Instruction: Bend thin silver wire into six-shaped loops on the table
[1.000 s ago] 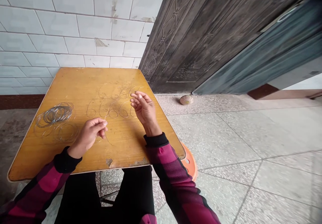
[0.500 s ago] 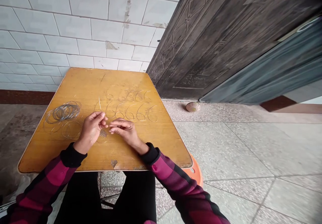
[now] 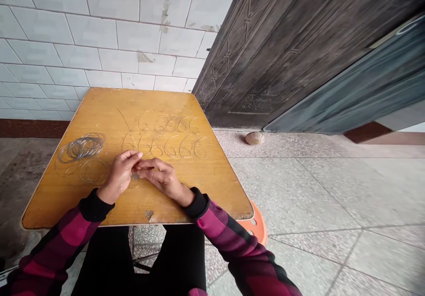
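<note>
My left hand [image 3: 118, 171] pinches a thin metal wire [image 3: 134, 142] between thumb and fingers, above the near half of a wooden table [image 3: 209, 194]. The wire sticks up and away from the fingertips toward the far left. My right hand [image 3: 163, 180] meets the left one from the right, its fingers closed at the wire's near end; the exact grip is hidden. Beyond both hands lie two rows of wire pieces bent like a figure six [image 3: 200, 157]. A loose coil of wire [image 3: 83, 148] rests left of my left hand.
A white tiled wall [image 3: 99, 34] stands behind the table, and a dark carved door [image 3: 252, 65] is to the right. An orange stool [image 3: 260, 225] shows under the table's right corner. A ball [image 3: 255, 138] lies on the floor by the door.
My right hand has moved left, closing the gap to my left hand, and its fingers have closed in. The wire now leans farther to the left.
</note>
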`<state>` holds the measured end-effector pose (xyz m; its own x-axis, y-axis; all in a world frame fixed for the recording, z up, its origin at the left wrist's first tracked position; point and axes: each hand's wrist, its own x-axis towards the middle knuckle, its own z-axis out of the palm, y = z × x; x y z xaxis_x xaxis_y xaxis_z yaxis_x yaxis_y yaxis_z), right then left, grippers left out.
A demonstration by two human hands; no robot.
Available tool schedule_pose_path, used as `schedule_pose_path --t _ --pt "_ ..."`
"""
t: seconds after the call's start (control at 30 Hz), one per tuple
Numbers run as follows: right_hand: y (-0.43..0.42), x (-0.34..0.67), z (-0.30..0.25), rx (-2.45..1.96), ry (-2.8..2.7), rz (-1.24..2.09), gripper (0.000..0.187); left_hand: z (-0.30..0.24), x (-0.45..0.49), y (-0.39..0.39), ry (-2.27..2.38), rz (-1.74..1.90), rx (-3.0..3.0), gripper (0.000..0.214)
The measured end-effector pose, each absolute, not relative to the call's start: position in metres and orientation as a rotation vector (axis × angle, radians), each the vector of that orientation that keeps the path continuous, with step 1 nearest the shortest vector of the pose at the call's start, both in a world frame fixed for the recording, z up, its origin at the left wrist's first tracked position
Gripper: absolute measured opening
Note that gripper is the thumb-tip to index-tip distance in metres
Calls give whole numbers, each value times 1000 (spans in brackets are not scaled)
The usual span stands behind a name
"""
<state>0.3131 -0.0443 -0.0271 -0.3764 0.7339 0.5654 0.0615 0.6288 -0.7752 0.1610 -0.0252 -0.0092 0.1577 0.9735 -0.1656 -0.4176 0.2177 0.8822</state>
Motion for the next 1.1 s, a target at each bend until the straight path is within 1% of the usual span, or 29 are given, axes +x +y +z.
schedule_pose_path --t 0.13,0.3,0.43,0.53,0.67,0.8,0.87,1.1 --pt "-45 316 -23 -608 -1713 942 15 -6 153 -21 856 1216 771 27" --pt "-42 315 -24 -715 -1363 1127 7 -2 146 -17 817 1310 785 24" --pt "-35 314 -25 -767 -1084 1180 16 -1 149 -21 850 1300 919 23" --pt "-30 316 -24 -817 -1117 1144 22 -1 152 -24 907 1272 1034 22" --pt "-25 323 -20 -918 -1384 949 30 0 155 -26 941 1235 1144 21" --pt "-23 329 -17 -1076 -1740 534 31 -3 155 -25 972 1220 1192 21" --pt "-22 330 -17 -1123 -1876 378 33 -5 154 -25 997 1211 1221 22" --pt "-23 327 -21 -1336 -2180 27 40 -9 154 -23 1065 1156 1341 28"
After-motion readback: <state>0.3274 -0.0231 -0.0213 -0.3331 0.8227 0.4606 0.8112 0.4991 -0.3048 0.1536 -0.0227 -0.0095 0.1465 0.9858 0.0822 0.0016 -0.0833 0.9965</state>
